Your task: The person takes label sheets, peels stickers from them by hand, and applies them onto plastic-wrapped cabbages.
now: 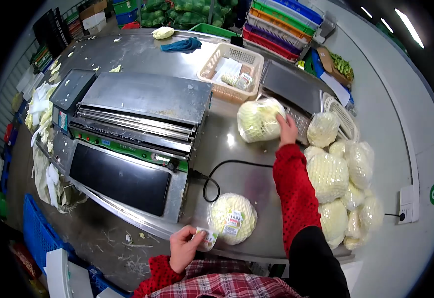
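My right hand rests against the right side of a wrapped pale cabbage, its fingers on the clear film. This cabbage sits beside the scale keypad, below the beige basket. Near the table's front edge, my left hand pinches a small printed label between thumb and fingers. Just right of that label lies another cabbage in white foam netting, with a printed label on its top. Several netted and wrapped cabbages are piled at the right, beyond my right sleeve.
A film wrapping machine fills the table's left part, its black cable curving across the metal. At the back are a beige basket, a blue cloth and a scale. Stacked crates stand behind.
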### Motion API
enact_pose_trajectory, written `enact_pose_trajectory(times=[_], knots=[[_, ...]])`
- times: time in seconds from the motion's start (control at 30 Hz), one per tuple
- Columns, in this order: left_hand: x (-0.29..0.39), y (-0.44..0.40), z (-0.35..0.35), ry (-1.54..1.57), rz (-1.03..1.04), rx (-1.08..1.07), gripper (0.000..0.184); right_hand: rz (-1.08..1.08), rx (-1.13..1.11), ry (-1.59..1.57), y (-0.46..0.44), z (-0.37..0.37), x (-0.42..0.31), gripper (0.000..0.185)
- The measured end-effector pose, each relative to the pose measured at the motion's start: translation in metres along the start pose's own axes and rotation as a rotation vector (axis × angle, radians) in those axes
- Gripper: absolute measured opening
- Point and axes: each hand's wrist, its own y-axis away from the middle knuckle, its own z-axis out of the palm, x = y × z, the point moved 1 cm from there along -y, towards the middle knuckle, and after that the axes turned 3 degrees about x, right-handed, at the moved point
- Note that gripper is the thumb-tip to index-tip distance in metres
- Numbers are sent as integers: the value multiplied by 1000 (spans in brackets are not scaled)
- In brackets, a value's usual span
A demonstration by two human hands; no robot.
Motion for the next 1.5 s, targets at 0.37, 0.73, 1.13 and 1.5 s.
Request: enact_pose_trajectory(times=[0.37, 0.73, 1.13, 1.5], knots=[[21, -9, 12, -44, -15, 5, 13, 581, -118, 336, 65, 54, 66, 49], [54, -45, 30, -14, 261, 112, 8, -254, -1075, 193, 251, 59, -104, 33], [49, -48, 25, -19, 191, 109, 10, -468, -839, 216, 248, 55, -110, 17], [30, -12, 28, -12, -60, -70, 14, -677, -501, 940, 89, 116, -72, 46]])
